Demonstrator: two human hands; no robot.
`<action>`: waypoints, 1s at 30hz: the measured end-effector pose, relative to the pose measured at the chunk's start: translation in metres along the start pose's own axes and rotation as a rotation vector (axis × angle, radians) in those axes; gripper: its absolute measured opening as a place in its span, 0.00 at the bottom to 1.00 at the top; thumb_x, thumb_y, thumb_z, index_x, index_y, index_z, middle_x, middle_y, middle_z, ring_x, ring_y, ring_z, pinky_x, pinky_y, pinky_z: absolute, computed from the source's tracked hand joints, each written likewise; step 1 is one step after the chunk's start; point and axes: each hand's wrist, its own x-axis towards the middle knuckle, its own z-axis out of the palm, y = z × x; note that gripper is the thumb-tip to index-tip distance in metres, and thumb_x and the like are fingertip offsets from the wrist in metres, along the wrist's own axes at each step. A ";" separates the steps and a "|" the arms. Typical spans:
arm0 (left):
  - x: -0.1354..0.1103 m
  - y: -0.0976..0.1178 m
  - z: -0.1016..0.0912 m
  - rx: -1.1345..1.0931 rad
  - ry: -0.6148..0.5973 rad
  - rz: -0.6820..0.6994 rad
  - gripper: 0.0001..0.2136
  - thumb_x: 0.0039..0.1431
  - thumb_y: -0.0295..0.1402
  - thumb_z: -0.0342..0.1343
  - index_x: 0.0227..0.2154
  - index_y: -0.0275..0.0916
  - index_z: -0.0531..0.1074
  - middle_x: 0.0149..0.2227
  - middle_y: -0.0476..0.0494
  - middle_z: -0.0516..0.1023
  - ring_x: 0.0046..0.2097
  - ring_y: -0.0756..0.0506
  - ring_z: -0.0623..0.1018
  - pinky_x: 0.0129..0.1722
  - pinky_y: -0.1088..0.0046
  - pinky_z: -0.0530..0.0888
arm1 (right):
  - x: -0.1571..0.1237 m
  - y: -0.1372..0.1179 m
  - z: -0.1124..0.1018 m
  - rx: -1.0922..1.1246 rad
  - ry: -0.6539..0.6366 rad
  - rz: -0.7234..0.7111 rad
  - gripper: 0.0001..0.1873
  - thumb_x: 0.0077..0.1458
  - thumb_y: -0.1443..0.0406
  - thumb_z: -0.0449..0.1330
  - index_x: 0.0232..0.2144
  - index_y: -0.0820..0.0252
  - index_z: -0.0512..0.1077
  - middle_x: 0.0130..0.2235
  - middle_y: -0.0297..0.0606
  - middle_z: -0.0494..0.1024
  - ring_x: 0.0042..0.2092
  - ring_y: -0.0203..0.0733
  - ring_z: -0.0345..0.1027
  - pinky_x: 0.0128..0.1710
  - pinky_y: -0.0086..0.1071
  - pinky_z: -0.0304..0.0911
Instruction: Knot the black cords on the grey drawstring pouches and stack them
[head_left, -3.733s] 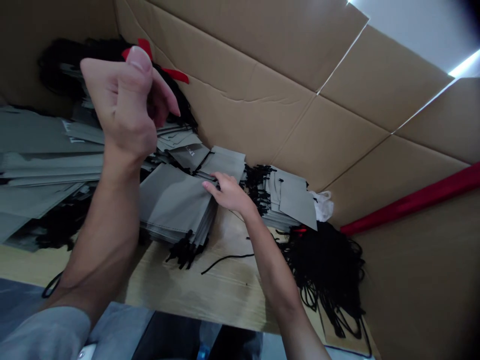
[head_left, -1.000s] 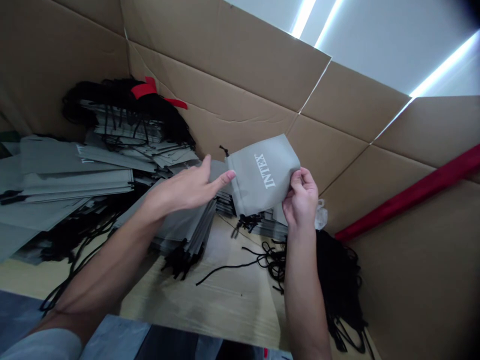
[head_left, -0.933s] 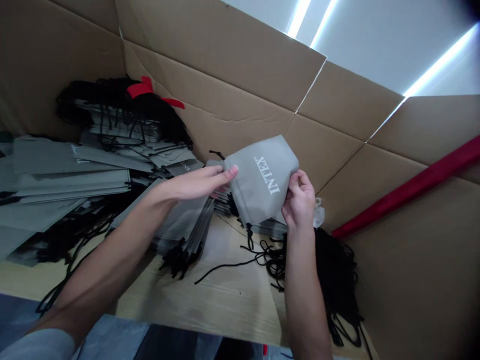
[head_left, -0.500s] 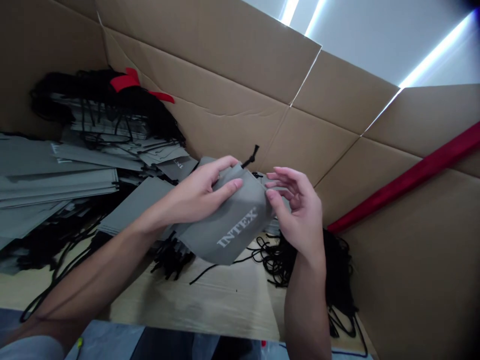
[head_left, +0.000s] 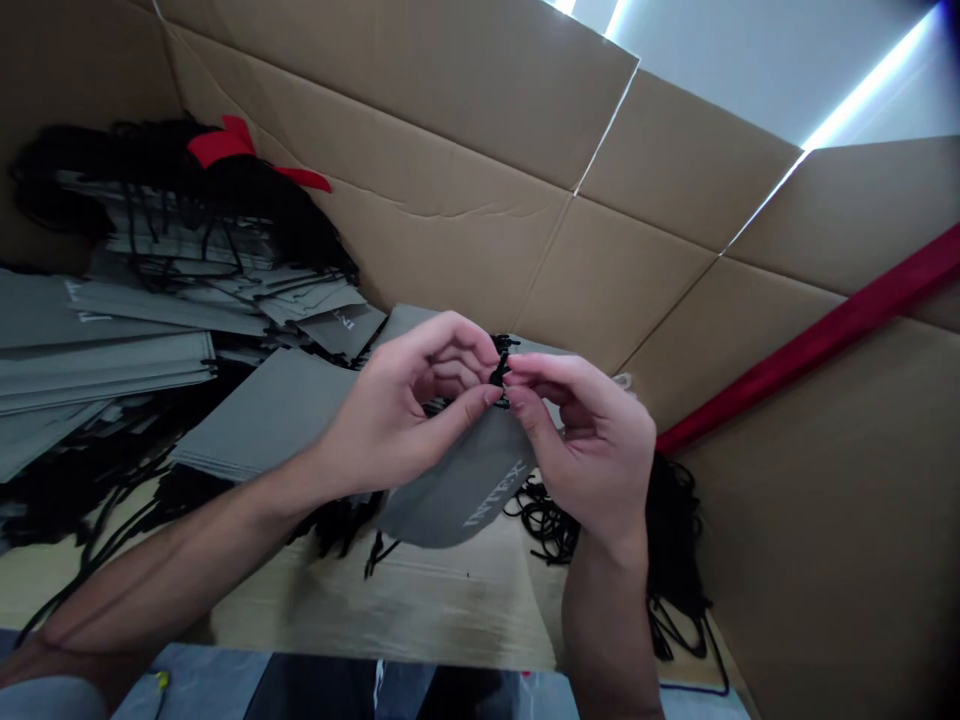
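A person's left hand [head_left: 409, 412] and right hand [head_left: 596, 445] meet at the black cord [head_left: 500, 370] of a gray INTEX drawstring pouch [head_left: 457, 490], each grip pinching its mouth above the tabletop [head_left: 427, 612], between stacked gray pouches [head_left: 262, 410] and tangled black cords [head_left: 675, 550]

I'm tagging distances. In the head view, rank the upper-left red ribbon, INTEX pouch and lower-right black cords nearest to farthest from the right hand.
1. INTEX pouch: just left of the right hand.
2. Black cords: lower right.
3. Red ribbon: far upper left.
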 end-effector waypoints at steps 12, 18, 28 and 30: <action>-0.002 0.011 0.001 0.018 -0.023 0.047 0.02 0.74 0.29 0.68 0.46 0.40 0.82 0.40 0.49 0.86 0.40 0.53 0.85 0.38 0.85 0.82 | 0.001 -0.005 0.002 -0.045 0.055 -0.138 0.13 0.69 0.72 0.72 0.50 0.49 0.85 0.47 0.35 0.89 0.45 0.43 0.83 0.42 0.39 0.80; -0.005 0.010 0.002 0.016 -0.012 0.081 0.04 0.72 0.28 0.69 0.46 0.40 0.83 0.42 0.48 0.86 0.40 0.53 0.85 0.42 0.84 0.84 | 0.002 -0.007 0.001 -0.033 0.104 -0.176 0.11 0.67 0.70 0.76 0.47 0.48 0.85 0.42 0.33 0.89 0.44 0.44 0.85 0.44 0.41 0.81; -0.007 0.012 0.001 0.152 0.024 0.137 0.05 0.69 0.27 0.69 0.44 0.43 0.84 0.40 0.49 0.88 0.39 0.51 0.86 0.41 0.79 0.87 | -0.004 -0.018 0.000 -0.129 0.104 -0.130 0.11 0.68 0.72 0.70 0.45 0.48 0.83 0.40 0.33 0.89 0.40 0.45 0.85 0.41 0.43 0.83; -0.008 0.010 0.002 0.163 0.016 0.147 0.05 0.69 0.27 0.69 0.44 0.44 0.84 0.39 0.50 0.88 0.38 0.51 0.86 0.41 0.80 0.87 | -0.004 -0.019 -0.002 -0.145 0.046 -0.130 0.12 0.68 0.73 0.69 0.46 0.49 0.83 0.40 0.33 0.89 0.40 0.43 0.84 0.40 0.42 0.82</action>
